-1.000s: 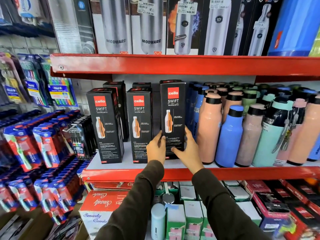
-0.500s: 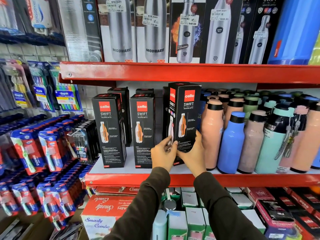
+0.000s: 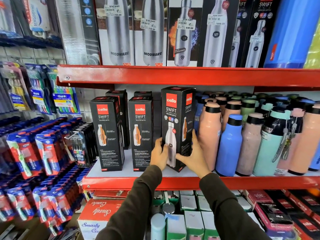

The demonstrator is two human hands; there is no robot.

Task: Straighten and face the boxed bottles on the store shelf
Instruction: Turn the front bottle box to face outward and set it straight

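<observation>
Both hands, left hand (image 3: 160, 154) and right hand (image 3: 194, 155), grip closed on the black box (image 3: 177, 122), now rotated further, white-bottle panel facing out.

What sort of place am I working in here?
Most likely a retail shop aisle: red metal shelves stocked with priced boxed steel bottles, hanging toothbrush packs, and rows of loose coloured plastic bottles.

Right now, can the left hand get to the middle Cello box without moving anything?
Probably yes. The left hand grips the turned box, right beside the middle box, whose front stands unblocked at the shelf edge; it must let go first.
</observation>
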